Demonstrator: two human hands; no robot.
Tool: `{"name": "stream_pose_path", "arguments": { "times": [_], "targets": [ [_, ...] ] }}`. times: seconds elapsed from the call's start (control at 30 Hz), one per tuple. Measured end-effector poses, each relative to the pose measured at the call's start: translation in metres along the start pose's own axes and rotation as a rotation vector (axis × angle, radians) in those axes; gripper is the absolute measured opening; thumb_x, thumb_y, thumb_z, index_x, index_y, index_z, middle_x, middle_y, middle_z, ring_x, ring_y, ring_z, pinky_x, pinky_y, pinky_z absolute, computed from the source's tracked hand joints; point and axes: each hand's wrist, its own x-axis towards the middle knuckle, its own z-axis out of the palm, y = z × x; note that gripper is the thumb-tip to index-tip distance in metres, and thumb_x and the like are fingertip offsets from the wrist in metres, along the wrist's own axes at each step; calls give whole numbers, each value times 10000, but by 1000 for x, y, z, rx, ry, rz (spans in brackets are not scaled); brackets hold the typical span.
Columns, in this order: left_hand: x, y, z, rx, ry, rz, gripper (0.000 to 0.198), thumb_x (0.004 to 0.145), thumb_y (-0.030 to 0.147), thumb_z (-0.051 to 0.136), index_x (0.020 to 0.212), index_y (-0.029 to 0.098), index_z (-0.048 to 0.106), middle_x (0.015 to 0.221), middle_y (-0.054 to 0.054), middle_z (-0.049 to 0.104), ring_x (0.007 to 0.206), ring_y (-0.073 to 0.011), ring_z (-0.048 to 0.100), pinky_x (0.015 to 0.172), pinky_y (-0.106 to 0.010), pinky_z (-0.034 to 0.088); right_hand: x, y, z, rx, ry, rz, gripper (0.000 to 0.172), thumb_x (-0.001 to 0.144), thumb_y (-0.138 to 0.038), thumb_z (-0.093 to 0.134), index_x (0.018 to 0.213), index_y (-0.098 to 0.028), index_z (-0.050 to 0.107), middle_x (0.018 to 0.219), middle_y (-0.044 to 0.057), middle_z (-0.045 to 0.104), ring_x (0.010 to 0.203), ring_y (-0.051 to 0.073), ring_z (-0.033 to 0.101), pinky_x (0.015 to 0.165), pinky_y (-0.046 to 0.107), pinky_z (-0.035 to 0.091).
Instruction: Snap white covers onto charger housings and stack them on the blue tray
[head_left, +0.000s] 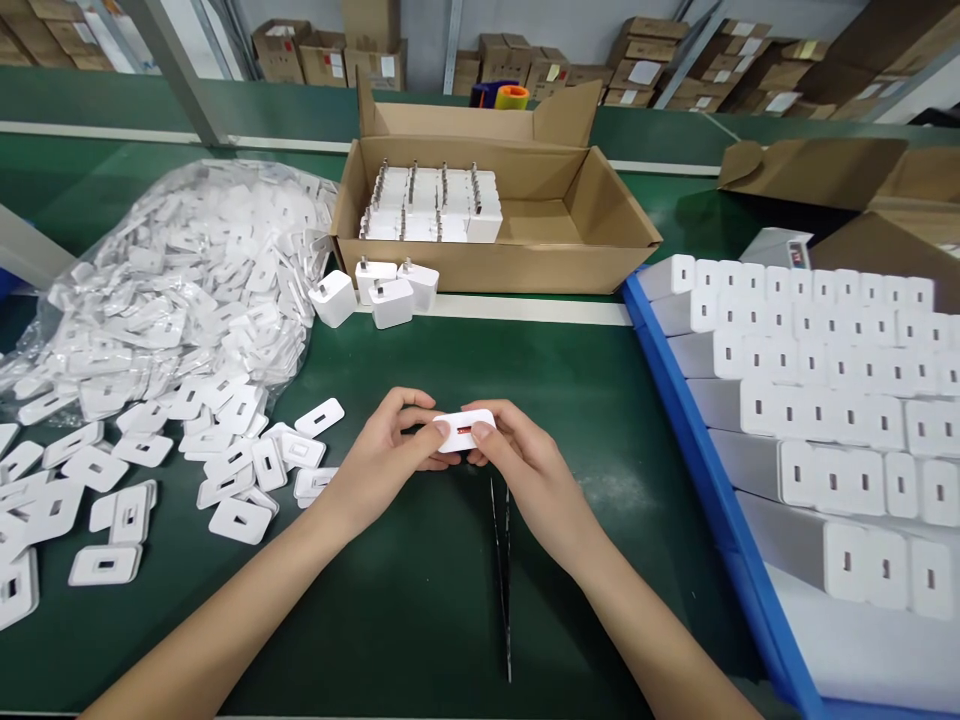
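Between both hands, at the middle of the green table, is a white USB charger [465, 431], its slotted face turned up toward me with a bit of red in the slot. My left hand [409, 440] grips its left end, thumb on the face. My right hand [517, 455] pinches the right end, the thumb also pressing on the face. Fingers behind the charger are partly hidden. Dark tweezers [502, 590] lie on the table just below the hands. Loose white slotted faceplates [241, 520] are scattered left of my left hand.
A clear bag of white faceplates [202, 260] bulges at the left. Several white chargers [392, 303] stand before an open carton [495, 268] holding rows of chargers. On the right, a blue tray [694, 470] carries rows of white slotted housings [847, 475]. Another carton [817, 170] stands behind it.
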Motion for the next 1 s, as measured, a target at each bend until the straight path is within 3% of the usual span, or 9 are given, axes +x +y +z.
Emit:
{"name": "stream_pose_path", "arguments": {
  "times": [0.13, 0.3, 0.6, 0.73, 1.0],
  "targets": [
    [1, 0, -2, 5, -11, -4, 388, 752, 380, 732, 993, 212, 480, 1078, -41, 674, 949, -209, 693, 903, -411, 551, -1, 1, 0, -9, -2, 13, 250, 893, -452, 527, 1002, -242, 607, 845, -4, 631, 754, 164, 581, 675, 289, 457],
    [2, -4, -4, 35, -42, 13, 390, 772, 390, 735, 1017, 213, 487, 1137, -53, 649, 951, -198, 679, 962, -453, 512, 1, 1, 1, -5, -8, 17, 269, 873, -453, 548, 1018, -233, 603, 841, 0, 642, 766, 171, 600, 700, 301, 458],
    [-4, -5, -2, 155, -95, 47, 327, 833, 472, 690, 986, 222, 545, 1047, -5, 628, 957, -205, 658, 934, -426, 483, -1, -1, 3, -10, 2, 43, 268, 863, -439, 577, 1021, -225, 607, 865, -1, 660, 777, 162, 640, 712, 294, 481],
    [-8, 0, 2, 302, -91, 87, 333, 877, 546, 599, 962, 229, 546, 889, 19, 632, 874, -189, 631, 811, -359, 474, -1, -3, 2, -41, -14, 24, 240, 886, -424, 560, 1013, -231, 623, 861, -5, 661, 784, 157, 640, 708, 284, 481],
    [2, -6, -5, 101, -75, 72, 325, 752, 336, 755, 976, 209, 556, 1064, -25, 616, 911, -177, 648, 804, -327, 504, 2, 9, -2, 112, -73, -72, 241, 862, -420, 644, 1034, -252, 642, 960, 11, 688, 873, 170, 657, 767, 291, 513]
  ]
}}
